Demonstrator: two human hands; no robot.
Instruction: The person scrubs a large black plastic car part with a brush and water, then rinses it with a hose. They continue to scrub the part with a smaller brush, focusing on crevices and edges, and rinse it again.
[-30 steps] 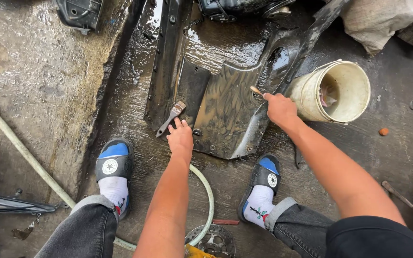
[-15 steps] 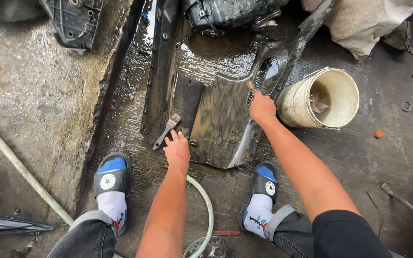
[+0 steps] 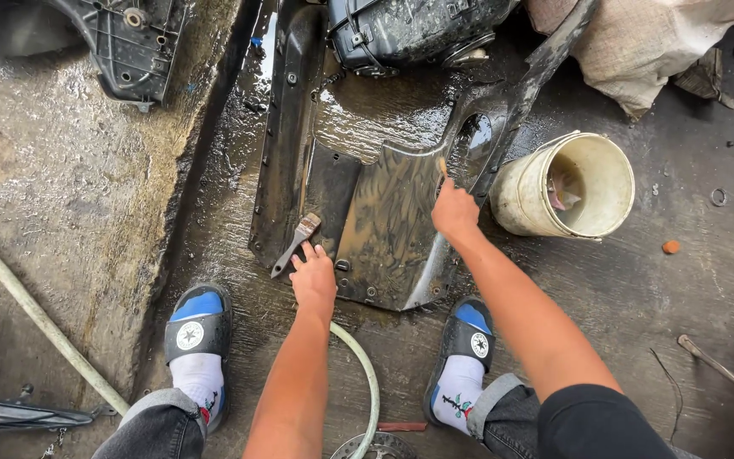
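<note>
We crouch over a wet, muddy black panel (image 3: 384,221) lying flat on the soaked concrete floor (image 3: 70,195), between our two feet in blue-and-black slides. Our right hand (image 3: 454,211) is clenched around a small brush handle (image 3: 442,165) whose tip pokes up above the fist, and it rests on the panel's right edge. Our left hand (image 3: 314,276) lies released, fingers spread, on the panel's lower left edge, its fingertips just beside a paintbrush (image 3: 296,245) that lies loose on the panel. A cream bucket (image 3: 524,191) lies tipped on its side just right of the panel, near the right hand. A pale hose (image 3: 365,374) curves along the floor under the left forearm. A burlap sack (image 3: 639,42) sits beyond the bucket, and another dark part (image 3: 129,42) lies at the upper left.
</note>
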